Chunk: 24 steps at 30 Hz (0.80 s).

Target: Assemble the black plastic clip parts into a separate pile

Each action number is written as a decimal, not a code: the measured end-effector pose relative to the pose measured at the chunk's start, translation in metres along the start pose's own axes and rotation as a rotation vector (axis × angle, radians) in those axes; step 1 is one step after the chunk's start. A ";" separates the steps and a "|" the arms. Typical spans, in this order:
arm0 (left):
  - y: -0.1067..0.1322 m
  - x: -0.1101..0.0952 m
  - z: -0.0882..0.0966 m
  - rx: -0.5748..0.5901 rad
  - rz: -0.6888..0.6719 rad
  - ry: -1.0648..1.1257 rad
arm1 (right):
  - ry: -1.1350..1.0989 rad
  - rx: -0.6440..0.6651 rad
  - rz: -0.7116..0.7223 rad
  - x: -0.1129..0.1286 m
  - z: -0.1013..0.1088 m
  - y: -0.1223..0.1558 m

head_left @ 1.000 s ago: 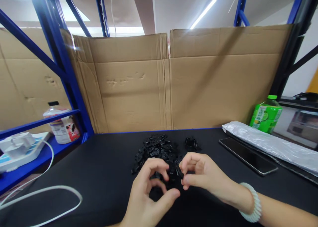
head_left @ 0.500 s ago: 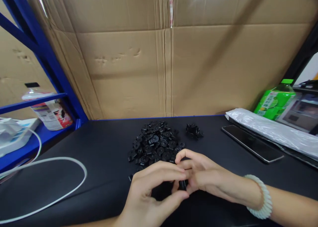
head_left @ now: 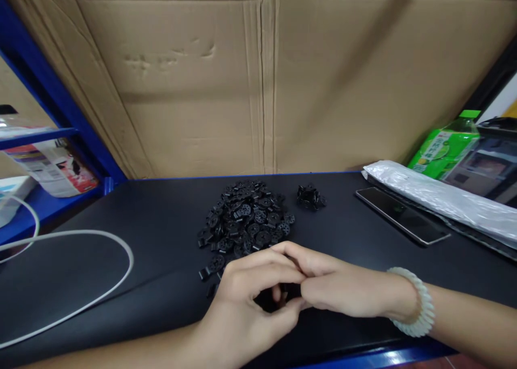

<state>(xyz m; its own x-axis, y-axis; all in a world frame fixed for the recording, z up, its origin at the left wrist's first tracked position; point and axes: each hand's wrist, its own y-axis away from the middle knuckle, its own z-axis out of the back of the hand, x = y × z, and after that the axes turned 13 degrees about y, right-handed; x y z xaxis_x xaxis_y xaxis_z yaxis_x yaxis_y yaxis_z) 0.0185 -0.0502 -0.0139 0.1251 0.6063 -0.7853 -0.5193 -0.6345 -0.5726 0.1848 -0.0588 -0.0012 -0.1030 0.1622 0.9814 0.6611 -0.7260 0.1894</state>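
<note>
Standing behind your bench, that big cardboard wall (head_left: 194,89) probably works as a backstop, so small bits can't skitter off the far edge. The black tabletop (head_left: 161,213) in front is flat, which likely stops stuff rolling, though black parts on black can't be easy on your eyes. Next size down, the silvery plastic package (head_left: 440,199) runs along the right side, well apart from your hands, maybe shoved over there to save you elbow room.

Now your hands: the left hand (head_left: 238,304) and right hand (head_left: 343,288) are together, fingers curled in and tips meeting around a dark gap. It looks like the cupped grip you'd use to steady something tiny, but your fingers block the view, so no telling if anything's pinched in there.

Your main pile of black parts (head_left: 246,223) lies just beyond your knuckles, more on the left hand's side, near edge hidden behind your fingers. Decent spot, short reach for both hands. Your phone (head_left: 402,215) lies flat beyond the right wrist, near the package.

Smaller still, the little cluster of black pieces (head_left: 310,196) sits beyond your right hand, apart from the pile, perhaps so the two don't mix. Tiniest of all, one round loose part (head_left: 216,263) lies just beside your left knuckles.
</note>
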 end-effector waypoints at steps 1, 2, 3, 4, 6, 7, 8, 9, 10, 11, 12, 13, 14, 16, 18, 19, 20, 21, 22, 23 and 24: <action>-0.001 0.000 -0.001 0.000 0.008 0.002 | 0.003 -0.007 -0.011 0.001 0.000 0.000; -0.001 -0.001 -0.002 -0.005 0.014 0.002 | -0.002 -0.013 -0.016 0.001 -0.001 0.000; -0.002 0.000 -0.003 -0.013 0.018 -0.002 | -0.014 -0.015 -0.015 0.000 0.000 -0.001; -0.002 0.000 -0.003 -0.023 0.023 -0.006 | -0.040 -0.017 -0.006 -0.001 0.000 -0.002; -0.001 0.002 -0.002 -0.061 0.044 -0.021 | -0.117 -0.021 0.019 -0.004 0.001 -0.004; -0.001 0.002 -0.001 -0.084 0.059 -0.022 | -0.159 -0.019 0.032 -0.006 0.002 -0.005; -0.001 0.003 0.000 -0.104 0.077 -0.018 | -0.196 -0.013 0.044 -0.007 0.004 -0.005; -0.001 0.003 0.002 -0.118 0.094 -0.009 | -0.225 -0.004 0.053 -0.007 0.005 -0.005; 0.000 0.003 0.004 -0.123 0.103 0.001 | -0.243 0.007 0.062 -0.006 0.007 -0.005; 0.001 0.002 0.006 -0.121 0.100 0.007 | -0.250 0.018 0.071 -0.005 0.010 -0.004; 0.002 0.002 0.008 -0.113 0.085 0.005 | -0.248 0.026 0.082 -0.003 0.012 -0.003; 0.003 0.001 0.010 -0.102 0.064 -0.008 | -0.233 0.028 0.093 -0.001 0.015 -0.001; 0.004 0.001 0.011 -0.087 0.039 -0.034 | -0.199 0.026 0.107 0.001 0.018 0.000; 0.007 0.000 0.014 -0.047 -0.006 -0.106 | -0.060 0.010 0.141 0.004 0.026 0.004; 0.009 0.000 0.015 -0.013 -0.052 -0.191 | 0.163 -0.047 0.180 0.008 0.037 0.007; 0.009 0.001 0.015 0.006 -0.088 -0.226 | 0.302 -0.113 0.209 0.009 0.044 0.009; 0.010 0.001 0.015 0.034 -0.137 -0.248 | 0.464 -0.213 0.247 0.011 0.051 0.010; 0.011 0.002 0.014 0.074 -0.193 -0.257 | 0.642 -0.342 0.289 0.012 0.059 0.011; 0.011 0.003 0.014 0.120 -0.256 -0.259 | 0.831 -0.491 0.336 0.013 0.068 0.011; 0.012 0.005 0.013 0.173 -0.315 -0.259 | 1.022 -0.632 0.369 0.014 0.077 0.011; 0.013 0.007 0.011 0.225 -0.364 -0.265 | 1.176 -0.740 0.385 0.014 0.086 0.010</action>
<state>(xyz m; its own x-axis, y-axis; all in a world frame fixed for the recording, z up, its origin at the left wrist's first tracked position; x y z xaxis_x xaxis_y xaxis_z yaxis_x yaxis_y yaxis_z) 0.0029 -0.0492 -0.0240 0.1281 0.8886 -0.4404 -0.6548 -0.2578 -0.7105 0.2537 -0.0068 0.0119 -0.7928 -0.4899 0.3625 0.2961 -0.8295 -0.4735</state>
